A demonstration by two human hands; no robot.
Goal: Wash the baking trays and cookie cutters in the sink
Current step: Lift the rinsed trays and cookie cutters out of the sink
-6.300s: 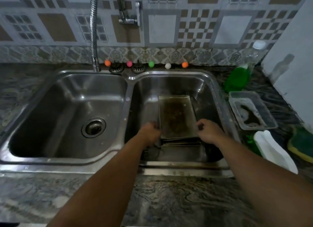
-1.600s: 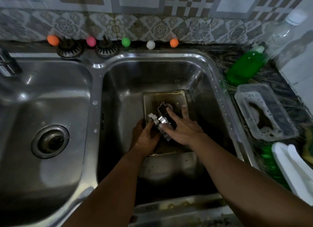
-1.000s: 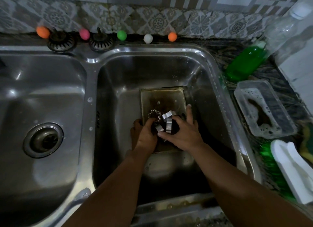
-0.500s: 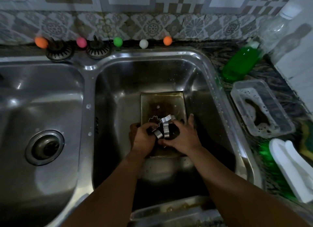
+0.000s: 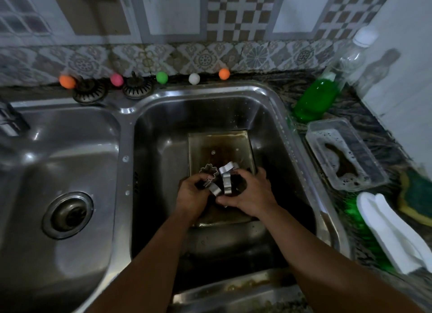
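left basin (image 5: pixel 70 163) open, baking tray (image 5: pixel 219 146) fills right basin floor, soap bottle (image 5: pixel 315 100) crowds right counter

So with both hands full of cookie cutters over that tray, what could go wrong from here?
1. The left hand and right hand bunch several loose cookie cutters together; one could slip and drop onto the baking tray or into the dark basin beside it, where it would be hard to spot.
2. The cutters' thin metal edges press against the fingers, so squeezing harder might nick them.
3. The soapy container and sponge sit out on the counter, so reaching for them means freeing a hand first.
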